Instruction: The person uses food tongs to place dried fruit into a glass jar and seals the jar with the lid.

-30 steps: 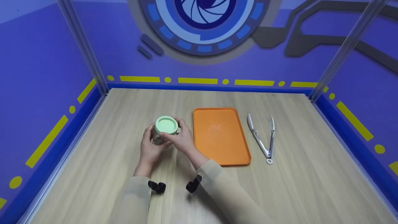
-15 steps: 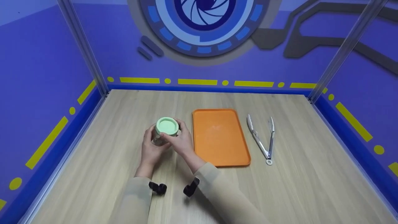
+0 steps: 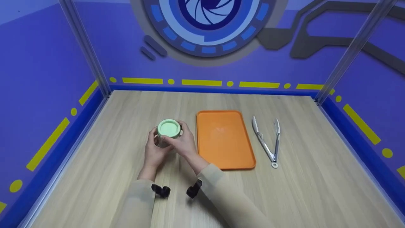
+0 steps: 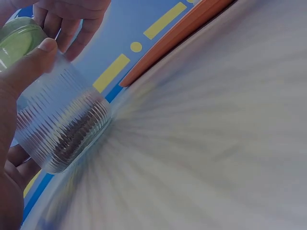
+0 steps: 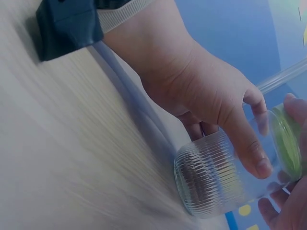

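A clear ribbed jar (image 4: 79, 112) with a pale green lid (image 3: 169, 128) stands on the table, left of the orange tray. Something dark fills its lower part, as both wrist views show; I cannot tell what it is. My left hand (image 3: 154, 155) grips the jar's side, with the thumb (image 5: 250, 155) laid along the clear wall. At the top, my right hand (image 3: 185, 145) holds the lid's rim, thumb at the near side and fingers at the far side. The lid sits on the jar. In the head view, both hands hide most of the jar's body.
An orange rectangular tray (image 3: 224, 139) lies just right of my hands. Beyond it, metal tongs (image 3: 269, 145) lie spread on the wooden table (image 3: 303, 177). Blue printed walls (image 3: 208, 71) enclose the back and sides.
My right wrist has shifted slightly left and toward me, its thumb moving a little along the lid's edge. The left hand still grips the jar in nearly the same place.
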`<state>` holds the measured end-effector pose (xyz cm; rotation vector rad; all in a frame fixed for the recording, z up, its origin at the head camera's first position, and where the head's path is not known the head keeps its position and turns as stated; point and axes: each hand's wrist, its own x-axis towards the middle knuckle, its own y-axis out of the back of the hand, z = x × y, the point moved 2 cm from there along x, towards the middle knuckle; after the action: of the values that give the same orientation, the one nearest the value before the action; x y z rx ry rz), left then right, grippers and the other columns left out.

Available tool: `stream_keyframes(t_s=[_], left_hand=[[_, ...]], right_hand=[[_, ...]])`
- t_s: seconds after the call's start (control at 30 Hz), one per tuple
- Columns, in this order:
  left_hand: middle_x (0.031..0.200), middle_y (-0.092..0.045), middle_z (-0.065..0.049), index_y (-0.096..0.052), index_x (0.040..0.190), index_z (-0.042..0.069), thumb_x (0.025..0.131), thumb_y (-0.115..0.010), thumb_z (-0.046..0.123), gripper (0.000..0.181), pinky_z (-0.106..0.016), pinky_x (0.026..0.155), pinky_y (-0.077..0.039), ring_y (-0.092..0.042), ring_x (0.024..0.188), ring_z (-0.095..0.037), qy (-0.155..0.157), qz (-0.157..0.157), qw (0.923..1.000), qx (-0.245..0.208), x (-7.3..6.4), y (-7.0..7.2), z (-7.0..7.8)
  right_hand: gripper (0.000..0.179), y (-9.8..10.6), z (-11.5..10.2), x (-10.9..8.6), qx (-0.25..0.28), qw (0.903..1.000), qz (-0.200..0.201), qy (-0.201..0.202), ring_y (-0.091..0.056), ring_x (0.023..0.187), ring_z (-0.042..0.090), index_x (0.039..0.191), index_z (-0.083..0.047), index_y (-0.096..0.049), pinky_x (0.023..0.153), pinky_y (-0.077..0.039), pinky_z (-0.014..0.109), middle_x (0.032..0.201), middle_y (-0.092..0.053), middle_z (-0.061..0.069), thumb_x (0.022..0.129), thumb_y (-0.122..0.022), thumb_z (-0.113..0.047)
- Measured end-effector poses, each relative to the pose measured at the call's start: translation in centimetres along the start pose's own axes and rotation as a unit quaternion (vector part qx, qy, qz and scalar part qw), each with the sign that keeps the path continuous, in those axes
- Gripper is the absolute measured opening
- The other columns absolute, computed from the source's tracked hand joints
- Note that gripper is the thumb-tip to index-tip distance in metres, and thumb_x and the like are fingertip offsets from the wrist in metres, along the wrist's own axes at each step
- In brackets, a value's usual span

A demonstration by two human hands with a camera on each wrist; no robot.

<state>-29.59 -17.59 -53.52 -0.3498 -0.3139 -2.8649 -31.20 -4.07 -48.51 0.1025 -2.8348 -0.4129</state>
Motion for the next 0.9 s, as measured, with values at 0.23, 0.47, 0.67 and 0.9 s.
stream_keyframes(t_s=[0.23, 0.47, 0.67, 0.9], left_hand=[[0.148, -0.046, -0.013, -0.036, 0.152, 0.016, 0.078, -0.091, 0.013, 0.091, -0.05, 0.122, -0.042, -0.052, 0.141, -0.038, -0.005, -0.007, 0.9999, -0.01, 0.21, 0.33, -0.61], [0.145, -0.046, -0.013, -0.036, 0.151, 0.016, 0.078, -0.091, 0.017, 0.092, -0.051, 0.119, -0.045, -0.055, 0.137, -0.038, -0.001, -0.005, 0.9999, -0.013, 0.18, 0.45, -0.95], [0.146, -0.043, -0.012, -0.033, 0.153, 0.017, 0.078, -0.091, 0.019, 0.095, -0.049, 0.119, -0.045, -0.053, 0.14, -0.037, 0.006, -0.016, 0.9997, -0.019, 0.17, 0.52, -1.14], [0.143, -0.045, -0.013, -0.035, 0.152, 0.015, 0.078, -0.091, 0.013, 0.093, -0.05, 0.119, -0.045, -0.054, 0.137, -0.037, -0.005, -0.012, 0.9995, -0.028, 0.31, 0.53, -1.09]], right_hand=[[0.084, -0.1, -0.39, 0.15, -0.012, 0.9997, -0.015, -0.015, -0.053, 0.139, 0.029, 0.148, -0.008, -0.047, 0.119, -0.045, 0.048, 0.147, -0.057, 0.013, 0.08, -0.09, -0.033], [0.085, -0.27, -0.44, 0.31, -0.017, 0.9993, -0.025, -0.022, -0.053, 0.139, 0.028, 0.149, -0.009, -0.047, 0.119, -0.044, 0.048, 0.147, -0.057, 0.012, 0.08, -0.089, -0.034], [0.088, -0.32, -0.02, 0.47, -0.023, 0.9992, -0.027, -0.017, -0.054, 0.137, 0.027, 0.15, -0.008, -0.046, 0.118, -0.045, 0.048, 0.145, -0.058, 0.012, 0.08, -0.089, -0.037], [0.089, -0.37, 0.02, 0.65, -0.022, 0.9993, -0.027, -0.013, -0.054, 0.138, 0.028, 0.15, -0.008, -0.046, 0.118, -0.045, 0.049, 0.146, -0.058, 0.012, 0.079, -0.09, -0.038]])
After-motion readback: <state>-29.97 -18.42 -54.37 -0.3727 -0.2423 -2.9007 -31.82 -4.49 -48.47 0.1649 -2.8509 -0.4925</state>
